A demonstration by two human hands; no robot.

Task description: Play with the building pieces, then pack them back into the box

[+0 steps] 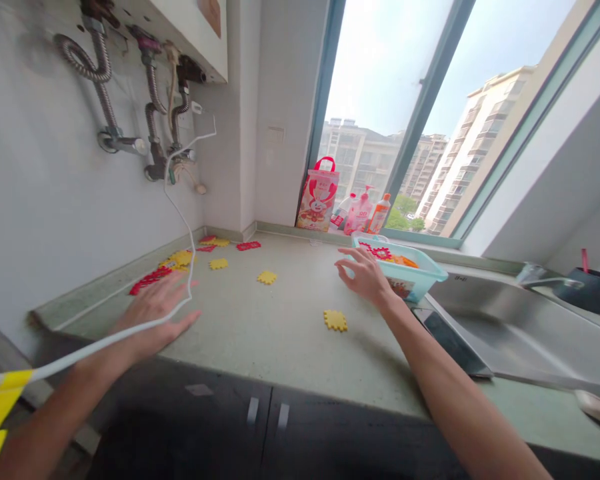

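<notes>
My left hand (153, 310) is spread over the left end of the counter, fingers apart, beside a row of red notched plastic pieces (150, 281) and a heap of yellow ones (179, 259). Whether its fingertips touch them I cannot tell. My right hand (364, 275) hovers with thumb and fingers apart, nothing seen between them, at the near left side of a light-blue plastic basket (423, 283). Red gear-like pieces (381, 253) and orange pieces (404, 261) lie in that basket. Single yellow notched squares lie on the counter: one (335, 320) below my right hand, another (267, 277) mid-counter.
A white cable (130, 330) runs across the view in front of my left hand. Right of the basket are a dark flat slab (453, 341) and a steel sink (510, 320). Bottles (361, 212) and a pink bag (319, 199) stand at the window. Metal hoses (153, 87) hang at left.
</notes>
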